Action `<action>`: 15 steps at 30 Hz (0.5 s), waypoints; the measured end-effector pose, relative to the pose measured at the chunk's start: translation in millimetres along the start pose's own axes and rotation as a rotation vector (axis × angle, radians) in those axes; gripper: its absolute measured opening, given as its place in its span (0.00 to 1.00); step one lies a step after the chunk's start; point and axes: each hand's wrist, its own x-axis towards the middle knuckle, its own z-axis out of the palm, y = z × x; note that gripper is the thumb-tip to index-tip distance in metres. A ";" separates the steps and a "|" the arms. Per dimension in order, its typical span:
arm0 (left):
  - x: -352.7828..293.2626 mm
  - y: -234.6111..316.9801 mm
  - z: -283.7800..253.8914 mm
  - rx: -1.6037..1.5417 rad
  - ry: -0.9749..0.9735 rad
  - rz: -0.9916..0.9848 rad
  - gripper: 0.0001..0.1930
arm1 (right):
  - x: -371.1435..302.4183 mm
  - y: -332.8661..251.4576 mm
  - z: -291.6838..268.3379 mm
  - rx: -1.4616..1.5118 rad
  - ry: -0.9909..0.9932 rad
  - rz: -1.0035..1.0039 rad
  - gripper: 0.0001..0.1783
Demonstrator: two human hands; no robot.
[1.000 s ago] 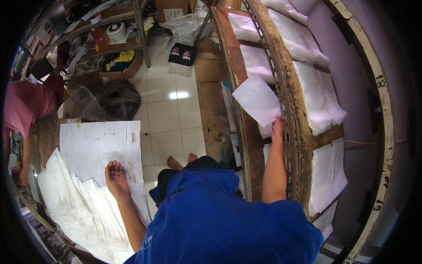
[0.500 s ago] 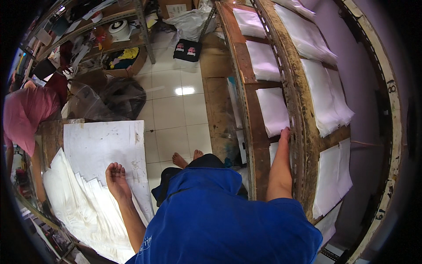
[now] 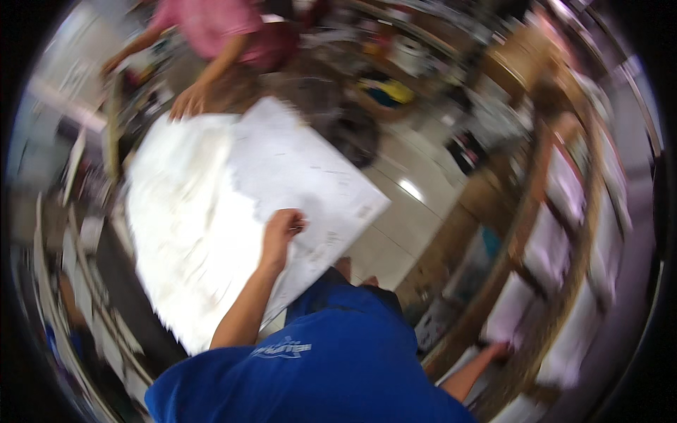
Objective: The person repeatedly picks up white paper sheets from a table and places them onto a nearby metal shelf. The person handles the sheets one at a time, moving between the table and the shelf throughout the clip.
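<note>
Over the white board (image 3: 310,169) on the table, my left hand (image 3: 283,229) has its fingers curled in, and no object shows in them. Beside it a wide, spread-out pile of thin white sheets (image 3: 183,211) covers the left of the board. My right arm reaches down to the right, to the shelf rack. There my right hand (image 3: 499,350) is at the near edge of a stack of white sheets (image 3: 511,308). Its fingers are blurred, so whether they grip the stack cannot be made out.
Across the table stands a person in pink (image 3: 218,32), one hand (image 3: 192,101) at the pile's far edge. More sheet stacks (image 3: 544,240) lie along the wooden shelf rack (image 3: 518,247). A black item (image 3: 464,151) lies on the tiled floor (image 3: 395,218), near clear plastic bags (image 3: 497,116).
My view has swung left toward the table. My left hand has curled its fingers, which were spread before. My right hand stays by the shelf stack. The co-worker's hand now shows at the pile.
</note>
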 end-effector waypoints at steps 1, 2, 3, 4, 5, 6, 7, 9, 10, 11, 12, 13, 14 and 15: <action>1.8 5.0 -1.7 0.048 0.003 -0.012 0.13 | -12.0 -9.6 1.8 0.058 -0.010 -0.031 0.17; 6.3 9.3 -3.0 0.084 -0.025 0.036 0.13 | -24.9 -21.0 10.4 0.078 -0.049 -0.085 0.17; 6.0 14.1 -8.0 0.124 -0.048 0.077 0.13 | -36.5 -37.6 26.0 0.099 -0.108 -0.146 0.17; 6.9 19.2 -15.3 0.253 0.003 0.155 0.13 | -54.1 -58.7 40.1 0.104 -0.239 -0.169 0.16; 10.0 24.6 -22.8 0.381 0.049 0.223 0.13 | -74.7 -81.9 50.8 0.106 -0.358 -0.193 0.16; 13.8 36.3 -21.9 0.507 0.078 0.282 0.12 | -89.7 -100.8 58.3 0.101 -0.458 -0.214 0.16; 14.1 53.6 -25.0 0.748 0.183 0.400 0.11 | -104.2 -114.6 70.4 0.154 -0.547 -0.305 0.15; 28.7 70.0 -39.4 1.031 0.338 0.703 0.10 | -130.9 -132.0 94.6 0.253 -0.713 -0.477 0.14; 41.6 76.4 -50.2 1.165 0.392 0.772 0.10 | -145.9 -142.8 108.3 0.282 -0.771 -0.526 0.13; 58.6 80.3 -60.4 1.302 0.434 0.836 0.10 | -159.8 -150.6 118.7 0.302 -0.825 -0.568 0.13; 74.3 81.8 -71.3 1.440 0.471 0.901 0.09 | -172.7 -155.4 128.0 0.291 -0.879 -0.622 0.13; 92.3 79.0 -81.7 1.578 0.454 0.812 0.09 | -184.3 -163.0 134.6 0.278 -0.925 -0.675 0.13; 108.4 75.8 -91.6 1.718 0.431 0.720 0.09 | -202.3 -175.1 132.5 0.279 -0.974 -0.650 0.12; 115.0 66.1 -96.6 1.858 0.380 0.621 0.10 | -218.6 -181.7 119.7 0.261 -1.014 -0.616 0.12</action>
